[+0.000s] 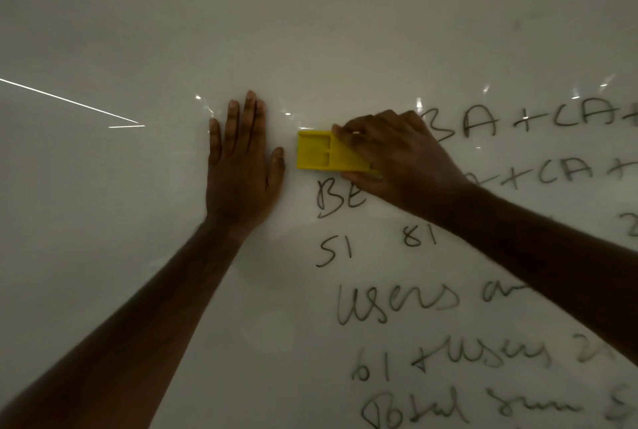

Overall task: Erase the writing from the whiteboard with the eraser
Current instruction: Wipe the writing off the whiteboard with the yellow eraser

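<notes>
Yellow ribbed eraser point(319, 153), glossy whiteboard point(345, 31)

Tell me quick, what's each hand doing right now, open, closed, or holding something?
Left hand: open, flat on the whiteboard, holding nothing.
Right hand: closed on the yellow eraser, which sits against the board.
</notes>
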`<control>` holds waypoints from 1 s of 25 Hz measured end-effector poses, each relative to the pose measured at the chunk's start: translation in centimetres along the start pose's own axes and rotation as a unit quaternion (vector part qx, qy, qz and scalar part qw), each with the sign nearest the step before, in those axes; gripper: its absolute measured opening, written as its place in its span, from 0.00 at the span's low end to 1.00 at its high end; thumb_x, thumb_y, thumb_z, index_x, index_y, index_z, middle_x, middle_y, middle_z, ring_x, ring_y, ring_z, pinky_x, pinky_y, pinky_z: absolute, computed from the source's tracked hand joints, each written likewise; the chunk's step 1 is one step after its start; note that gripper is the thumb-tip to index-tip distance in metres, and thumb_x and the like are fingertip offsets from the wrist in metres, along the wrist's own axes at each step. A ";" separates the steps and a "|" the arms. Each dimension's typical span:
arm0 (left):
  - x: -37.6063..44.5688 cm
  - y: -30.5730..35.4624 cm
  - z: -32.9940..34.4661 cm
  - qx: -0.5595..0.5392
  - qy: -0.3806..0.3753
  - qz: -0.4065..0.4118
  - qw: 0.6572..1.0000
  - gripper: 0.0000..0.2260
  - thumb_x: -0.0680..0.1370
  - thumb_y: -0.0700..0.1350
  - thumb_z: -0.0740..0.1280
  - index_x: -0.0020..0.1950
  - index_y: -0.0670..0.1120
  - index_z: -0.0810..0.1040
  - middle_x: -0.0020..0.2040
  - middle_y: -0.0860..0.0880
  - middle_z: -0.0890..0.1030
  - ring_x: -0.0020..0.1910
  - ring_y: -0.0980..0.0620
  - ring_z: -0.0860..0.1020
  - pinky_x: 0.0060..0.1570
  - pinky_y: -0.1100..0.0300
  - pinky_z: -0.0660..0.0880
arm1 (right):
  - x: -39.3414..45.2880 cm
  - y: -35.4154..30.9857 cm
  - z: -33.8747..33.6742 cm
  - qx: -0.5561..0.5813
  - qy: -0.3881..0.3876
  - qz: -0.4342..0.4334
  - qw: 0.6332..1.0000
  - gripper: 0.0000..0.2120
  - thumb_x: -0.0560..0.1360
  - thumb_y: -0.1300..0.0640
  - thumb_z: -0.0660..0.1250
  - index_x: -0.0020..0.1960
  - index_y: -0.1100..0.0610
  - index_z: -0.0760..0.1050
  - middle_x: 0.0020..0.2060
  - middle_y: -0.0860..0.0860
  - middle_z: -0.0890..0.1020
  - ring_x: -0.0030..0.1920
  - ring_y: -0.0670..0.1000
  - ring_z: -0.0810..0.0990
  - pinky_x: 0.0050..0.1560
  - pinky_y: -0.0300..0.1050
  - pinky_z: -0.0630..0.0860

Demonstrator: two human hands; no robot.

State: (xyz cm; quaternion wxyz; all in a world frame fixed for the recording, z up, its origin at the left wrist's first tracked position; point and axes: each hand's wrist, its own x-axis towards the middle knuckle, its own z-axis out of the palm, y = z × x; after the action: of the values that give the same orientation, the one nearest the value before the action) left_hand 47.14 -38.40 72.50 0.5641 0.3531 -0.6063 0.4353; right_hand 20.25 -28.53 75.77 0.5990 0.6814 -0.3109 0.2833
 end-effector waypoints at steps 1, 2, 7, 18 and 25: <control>0.0 -0.1 0.0 0.001 -0.002 0.000 1.000 0.32 0.88 0.54 0.54 0.88 0.40 0.53 0.89 0.42 0.54 0.88 0.41 0.51 0.86 0.39 0.48 | -0.6 0.6 -0.3 -0.001 -0.008 -0.016 1.000 0.30 0.81 0.43 0.65 0.77 0.58 0.69 0.67 0.56 0.77 0.63 0.59 0.77 0.59 0.58 0.73; 0.0 -0.1 0.1 0.002 -0.003 -0.001 1.000 0.32 0.88 0.54 0.54 0.88 0.40 0.53 0.89 0.42 0.54 0.88 0.41 0.50 0.86 0.39 0.48 | -0.9 1.4 -0.8 0.000 -0.015 -0.024 1.000 0.30 0.81 0.43 0.66 0.77 0.58 0.69 0.67 0.57 0.78 0.63 0.60 0.77 0.60 0.59 0.74; -0.1 0.0 0.1 0.000 -0.002 -0.002 1.000 0.32 0.88 0.55 0.53 0.88 0.40 0.54 0.89 0.42 0.54 0.88 0.41 0.51 0.86 0.38 0.48 | 1.7 5.3 -2.0 0.002 -0.014 0.050 0.999 0.33 0.80 0.39 0.59 0.79 0.57 0.66 0.67 0.58 0.76 0.64 0.63 0.75 0.61 0.61 0.70; -0.3 -0.1 0.1 -0.004 0.003 -0.005 1.000 0.32 0.87 0.53 0.54 0.88 0.40 0.54 0.89 0.41 0.54 0.88 0.41 0.52 0.86 0.38 0.49 | -0.2 0.0 0.3 -0.001 0.006 -0.009 1.000 0.31 0.79 0.42 0.63 0.77 0.57 0.69 0.67 0.55 0.77 0.62 0.58 0.76 0.59 0.58 0.71; -0.3 0.0 0.1 -0.002 0.004 -0.007 1.000 0.32 0.87 0.53 0.54 0.88 0.39 0.54 0.89 0.41 0.54 0.88 0.41 0.52 0.86 0.38 0.49 | 0.7 5.7 -1.6 0.000 0.017 0.081 0.997 0.32 0.78 0.41 0.64 0.77 0.57 0.69 0.66 0.57 0.77 0.63 0.63 0.75 0.60 0.60 0.70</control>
State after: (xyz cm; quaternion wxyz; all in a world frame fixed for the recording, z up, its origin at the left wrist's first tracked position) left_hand 47.10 -38.54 72.18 0.5703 0.3542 -0.6025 0.4317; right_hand 16.35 -27.48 80.15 0.5791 0.6492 -0.3547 0.3427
